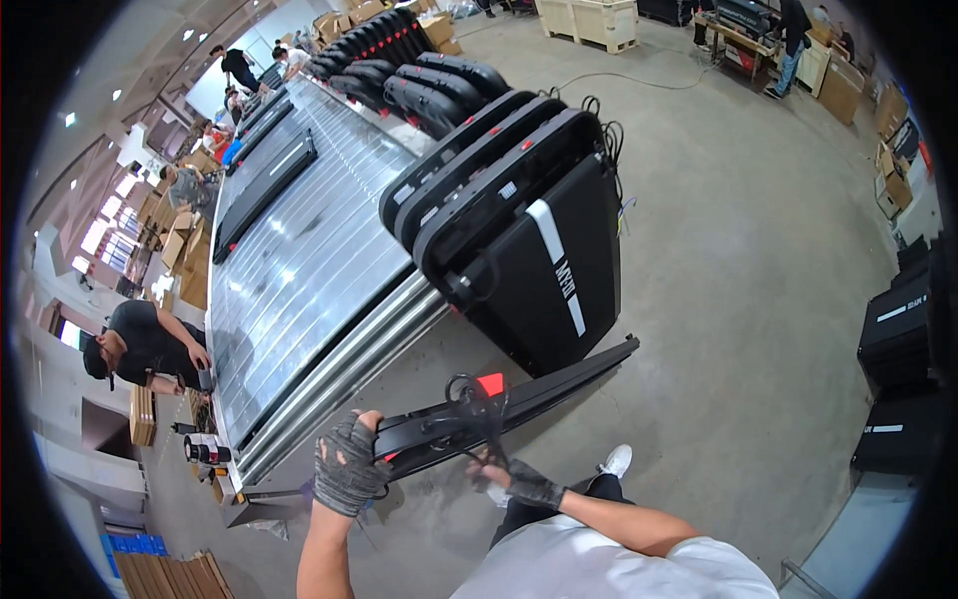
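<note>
My left hand (349,467), in a dark grey fingerless glove with holes, grips the near left end of a flat black treadmill (559,393). The treadmill stands on its edge in front of me, slanting away to the right, with a red patch (490,384) on its upper side. A bundle of looped black cable (477,411) hangs over the treadmill's middle. Below it my right hand (524,483), gloved the same way, is closed on the cable; its fingertips are partly smeared by motion.
Beyond stands a long metal roller-line table (309,260) with a flat black treadmill (267,195) lying on it. Several upright treadmills (544,260) crowd its right end. A person in black (150,344) works at the left side. Black units (898,329) stack at the far right.
</note>
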Tool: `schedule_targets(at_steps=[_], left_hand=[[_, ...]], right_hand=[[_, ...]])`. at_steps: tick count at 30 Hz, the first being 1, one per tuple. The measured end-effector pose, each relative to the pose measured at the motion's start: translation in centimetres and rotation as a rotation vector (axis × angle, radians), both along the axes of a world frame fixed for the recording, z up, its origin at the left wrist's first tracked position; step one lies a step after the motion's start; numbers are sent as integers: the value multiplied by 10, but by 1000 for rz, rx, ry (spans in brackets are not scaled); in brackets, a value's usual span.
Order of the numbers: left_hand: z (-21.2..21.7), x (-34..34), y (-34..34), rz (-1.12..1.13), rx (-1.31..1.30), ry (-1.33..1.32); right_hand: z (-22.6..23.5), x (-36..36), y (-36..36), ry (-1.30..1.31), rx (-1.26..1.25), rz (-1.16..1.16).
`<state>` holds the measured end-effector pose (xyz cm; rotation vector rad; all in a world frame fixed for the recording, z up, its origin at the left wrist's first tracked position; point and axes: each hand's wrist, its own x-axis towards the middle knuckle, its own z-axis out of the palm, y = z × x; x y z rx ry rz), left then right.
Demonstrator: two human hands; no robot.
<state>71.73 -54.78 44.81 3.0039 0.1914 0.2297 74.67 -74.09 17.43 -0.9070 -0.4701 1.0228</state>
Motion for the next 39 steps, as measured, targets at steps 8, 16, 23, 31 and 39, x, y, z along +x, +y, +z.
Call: schedule_targets(at_steps=[8,16,23,31,39], left_hand=[[-48,-113,130,91,3,89],[-106,-199,226,189,110,190],[-157,-230,271,281,69,358],[-219,-316,330,445,-30,360],[-260,-459,492,593,-101,177]], right_hand=[[-25,-2,71,382,-165,156],[-165,78,11,-1188,-1090,-287],[-241,147,38,-1496,-1029,329],[-219,117,132,-1492,-985,710],[-78,25,288,-1555,-1030,919]])
